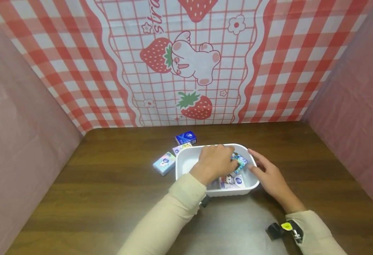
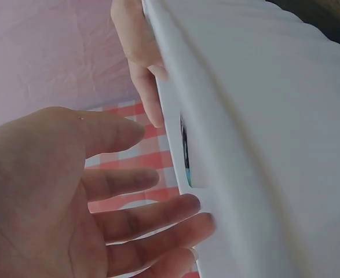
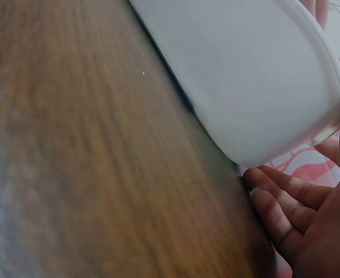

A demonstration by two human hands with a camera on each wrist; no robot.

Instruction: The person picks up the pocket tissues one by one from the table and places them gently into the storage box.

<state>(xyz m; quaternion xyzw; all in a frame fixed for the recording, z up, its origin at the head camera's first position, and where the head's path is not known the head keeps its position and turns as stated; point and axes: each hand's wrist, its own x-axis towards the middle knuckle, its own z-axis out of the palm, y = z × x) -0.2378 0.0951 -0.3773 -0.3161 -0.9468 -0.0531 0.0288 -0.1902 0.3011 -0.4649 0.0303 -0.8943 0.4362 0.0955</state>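
A white plastic basin stands on the table. Over it reaches my left hand; in the left wrist view its fingers are spread and loosely bent, with nothing held between them. Just beyond that hand, a blue-green patterned tissue pack leans inside the basin. Lower in the basin lies a white and purple tissue pack, partly hidden by the hand. At the basin's right end, my right hand holds the rim, its thumb at the edge and its other fingers outside by the corner.
Left of the basin lies a light blue tissue pack. Behind it are a pale yellow and purple pack, partly covered by the rim, and a dark blue pack. A strawberry-print cloth hangs behind the brown table.
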